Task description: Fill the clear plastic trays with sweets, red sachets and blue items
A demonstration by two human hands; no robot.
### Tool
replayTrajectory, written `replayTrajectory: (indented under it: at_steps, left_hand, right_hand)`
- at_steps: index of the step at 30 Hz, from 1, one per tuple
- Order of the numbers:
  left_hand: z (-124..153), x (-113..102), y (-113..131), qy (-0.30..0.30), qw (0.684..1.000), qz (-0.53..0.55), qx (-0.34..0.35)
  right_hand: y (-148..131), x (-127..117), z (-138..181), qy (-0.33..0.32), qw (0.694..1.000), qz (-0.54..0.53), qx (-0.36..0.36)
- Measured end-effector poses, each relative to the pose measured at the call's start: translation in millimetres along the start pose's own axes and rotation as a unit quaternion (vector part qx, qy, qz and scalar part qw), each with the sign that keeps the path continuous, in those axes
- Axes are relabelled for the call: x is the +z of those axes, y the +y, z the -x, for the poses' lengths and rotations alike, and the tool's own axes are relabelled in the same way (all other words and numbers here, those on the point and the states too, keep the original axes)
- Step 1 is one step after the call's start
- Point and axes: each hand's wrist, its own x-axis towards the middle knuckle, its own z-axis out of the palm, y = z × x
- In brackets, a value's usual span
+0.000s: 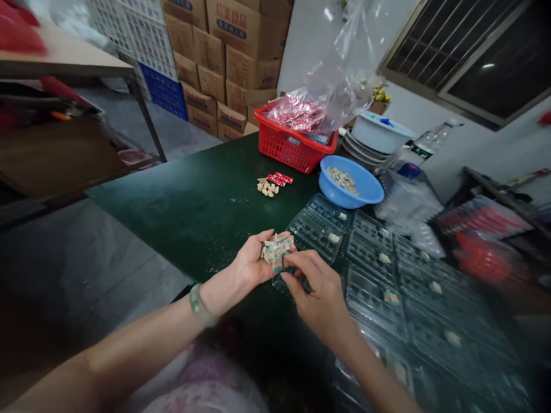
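Note:
My left hand (253, 258), with a pale green bangle (201, 307) on its wrist, is cupped palm up around a small heap of striped pastel candies (278, 248) in pink, white and green. At the edge of that heap is my right hand (316, 287). Its thumb and forefinger are apart, and I see nothing between them. Beneath and to the right of my hands lie clear plastic trays (318, 221) with many small compartments. Several of these trays hold a similar striped piece (391, 297).
On the dark green table (185, 189) stand a blue bowl (372, 189) of small pieces and a red basket (284, 150) of wrapped packets. Peanuts (267, 188) lie by red packets (279, 179). Cardboard boxes (241, 63) are stacked behind; a bottle (430, 140) stands right.

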Motion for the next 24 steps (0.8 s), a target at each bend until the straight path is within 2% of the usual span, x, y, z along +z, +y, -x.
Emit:
replayTrajectory:
  at_steps: [5, 10, 13, 19, 24]
  left_hand:
    - [15, -3, 3, -0.002, 0.999, -0.001, 0.032]
    - [24, -5, 5, -0.013, 0.997, 0.023, 0.074]
    - [27, -11, 11, -0.019, 0.996, 0.022, 0.087]
    - [32, -17, 19, 0.019, 0.995, 0.011, 0.101]
    - [33, -18, 21, 0.021, 0.991, 0.037, 0.126]
  right_hand:
    - [-13, 22, -4, -0.022, 1.000, 0.022, 0.001]
    - [-18, 33, -8, 0.018, 1.000, -0.014, -0.011]
    - [-23, 40, -8, 0.017, 1.000, -0.018, -0.019]
    - [-29, 56, -11, 0.032, 0.999, 0.007, -0.027]
    - [-25, 64, -14, 0.061, 0.996, 0.016, -0.059]
